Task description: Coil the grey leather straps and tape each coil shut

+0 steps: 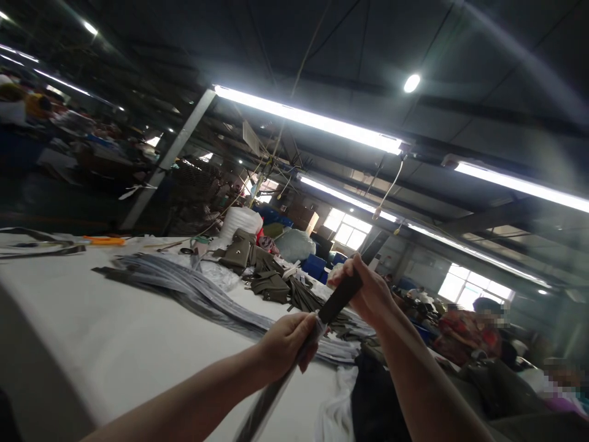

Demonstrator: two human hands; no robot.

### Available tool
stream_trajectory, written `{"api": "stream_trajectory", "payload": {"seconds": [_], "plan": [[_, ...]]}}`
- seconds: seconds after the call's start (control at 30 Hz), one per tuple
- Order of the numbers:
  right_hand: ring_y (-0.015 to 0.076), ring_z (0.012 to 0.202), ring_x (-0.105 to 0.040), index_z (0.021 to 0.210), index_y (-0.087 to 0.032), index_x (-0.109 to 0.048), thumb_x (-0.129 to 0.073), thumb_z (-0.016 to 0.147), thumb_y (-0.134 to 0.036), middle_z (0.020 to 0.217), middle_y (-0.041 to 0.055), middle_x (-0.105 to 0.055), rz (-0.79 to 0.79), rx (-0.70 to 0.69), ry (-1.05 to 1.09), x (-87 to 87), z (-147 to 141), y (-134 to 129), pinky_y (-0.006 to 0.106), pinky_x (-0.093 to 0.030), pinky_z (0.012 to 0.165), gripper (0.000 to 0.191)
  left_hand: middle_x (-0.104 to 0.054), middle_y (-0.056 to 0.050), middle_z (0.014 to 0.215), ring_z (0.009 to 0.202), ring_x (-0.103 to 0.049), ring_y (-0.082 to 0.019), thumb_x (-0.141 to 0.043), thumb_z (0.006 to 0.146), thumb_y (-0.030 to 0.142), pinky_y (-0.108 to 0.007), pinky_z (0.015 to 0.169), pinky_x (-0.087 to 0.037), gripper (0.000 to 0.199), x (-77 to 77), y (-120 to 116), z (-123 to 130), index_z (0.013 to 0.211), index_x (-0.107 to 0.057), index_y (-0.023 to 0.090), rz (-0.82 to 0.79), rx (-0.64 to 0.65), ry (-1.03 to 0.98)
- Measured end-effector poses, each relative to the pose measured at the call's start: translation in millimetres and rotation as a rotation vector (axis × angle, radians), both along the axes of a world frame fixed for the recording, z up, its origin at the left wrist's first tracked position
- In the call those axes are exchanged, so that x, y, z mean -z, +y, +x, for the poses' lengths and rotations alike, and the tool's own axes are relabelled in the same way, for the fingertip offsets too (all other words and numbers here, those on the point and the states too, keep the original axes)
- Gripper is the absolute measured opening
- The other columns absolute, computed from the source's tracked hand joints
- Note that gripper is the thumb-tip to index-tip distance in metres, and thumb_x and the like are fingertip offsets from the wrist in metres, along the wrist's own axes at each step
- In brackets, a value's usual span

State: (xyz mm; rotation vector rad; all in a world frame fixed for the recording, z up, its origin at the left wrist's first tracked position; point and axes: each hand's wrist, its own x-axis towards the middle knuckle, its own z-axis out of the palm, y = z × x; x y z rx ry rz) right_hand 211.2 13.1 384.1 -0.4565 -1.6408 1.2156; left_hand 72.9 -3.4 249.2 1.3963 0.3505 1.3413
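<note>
A long dark strap (339, 301) runs diagonally between my hands. My left hand (288, 342) is closed around it, thumb on top, where a clear plastic sleeve (316, 328) seems to cover its lower part. Farther up, my right hand (369, 291) grips the same strap, whose far end shows blurred beyond the fingers. Behind my left hand, a long pile of grey plastic-wrapped strips (197, 294) lies across the white table (151, 344).
Olive-brown bags (271, 285) are heaped at the table's far side. White plastic or cloth (335, 405) and black fabric (375, 393) lie at the near right. An orange item (103, 240) rests at the far left. A person in a patterned red top (467, 337) is at right.
</note>
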Motion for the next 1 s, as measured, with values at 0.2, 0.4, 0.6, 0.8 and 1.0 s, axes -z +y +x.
{"api": "stream_trajectory", "payload": {"seconds": [0.2,0.4,0.6,0.8,1.0], "plan": [[0.0229,0.087,-0.068,0.071,-0.017,-0.067,-0.060,0.083,-0.063,0.080,0.0072,-0.073,0.080,0.016,-0.118,3.8,-3,-8,0.037,-0.048,0.089,0.048,-0.049,0.004,0.045,0.033,-0.041,-0.008,-0.060,0.066,0.079,-0.020,0.033,-0.032,0.068,-25.9,-2,-3,0.079,-0.060,0.013,0.026,0.013,-0.030],[0.0164,0.069,-0.068,0.095,-0.016,-0.070,-0.078,0.073,-0.043,0.078,0.0045,-0.073,0.173,0.273,0.060,-33.8,19,3,0.028,-0.054,0.069,0.036,-0.049,0.005,0.044,0.032,-0.040,-0.007,-0.058,0.067,0.079,-0.019,0.032,-0.029,0.069,-34.5,-3,2,0.081,-0.060,0.012,0.059,-0.011,-0.024],[0.0131,0.052,-0.062,0.083,-0.016,-0.064,-0.072,0.077,-0.025,0.061,-0.0003,-0.067,0.295,0.499,0.175,-65.2,30,15,0.025,-0.053,0.054,0.013,-0.049,0.005,0.044,0.032,-0.041,-0.007,-0.056,0.066,0.081,-0.018,0.032,-0.029,0.071,-30.1,4,11,0.081,-0.060,0.012,0.046,-0.036,-0.002],[0.0236,0.069,-0.070,0.079,-0.015,-0.064,-0.059,0.084,-0.045,0.069,0.0082,-0.072,0.199,0.427,-0.073,-39.8,17,2,0.037,-0.055,0.069,0.031,-0.050,0.004,0.046,0.034,-0.042,-0.008,-0.057,0.069,0.077,-0.018,0.034,-0.032,0.066,-40.9,6,11,0.082,-0.061,0.012,0.076,-0.037,-0.026],[0.0265,0.076,-0.070,0.083,-0.014,-0.069,-0.067,0.072,-0.056,0.076,0.0104,-0.074,0.175,0.431,-0.277,-22.4,12,-7,0.036,-0.051,0.068,0.043,-0.051,0.004,0.048,0.035,-0.042,-0.008,-0.055,0.074,0.074,-0.018,0.034,-0.032,0.063,-41.9,8,12,0.086,-0.062,0.012,0.085,-0.054,-0.025]]}}
